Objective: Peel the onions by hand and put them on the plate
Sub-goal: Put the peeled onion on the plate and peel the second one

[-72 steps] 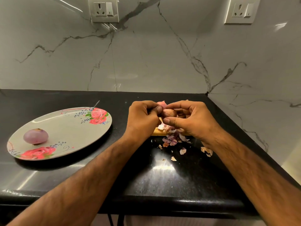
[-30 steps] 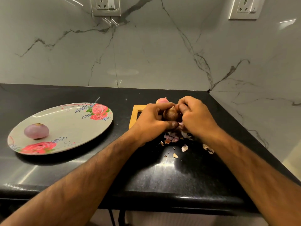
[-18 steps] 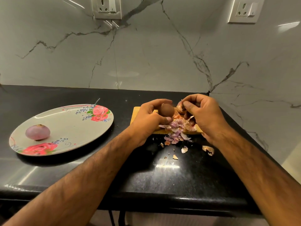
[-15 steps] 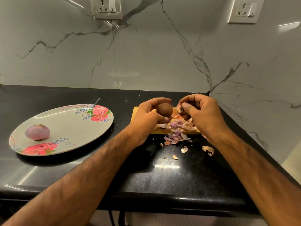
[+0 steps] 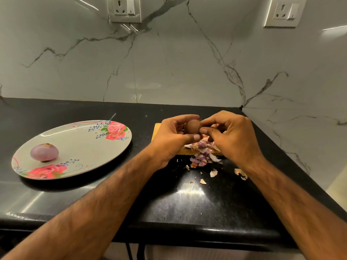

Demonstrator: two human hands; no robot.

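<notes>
done: one peeled onion lies on the floral plate, near its left rim, pale purple, no dry skin showing.
in hand: second onion held up over the wooden board, still brown on the side facing the camera (so I judge the outer skin mostly on).
left hand: fingers curled round the onion, thumb under it, index over the top. Clamped on it.
right hand: thumb and forefinger pressed together against the onion's right side, looks like a pinch at the skin edge; can't tell if a flap is actually caught.
waste: purple and tan peel scraps piled on the board's near edge and scattered onto the black counter.
left to do: strip this onion, move it to the plate. Any further onions: none visible, the hands hide most of the board.
progress estimate: roughly halfway if two onions is the whole lot.
writing/brands: none legible. Two wall sockets show no readable marks; the plate carries only rose print.
</notes>
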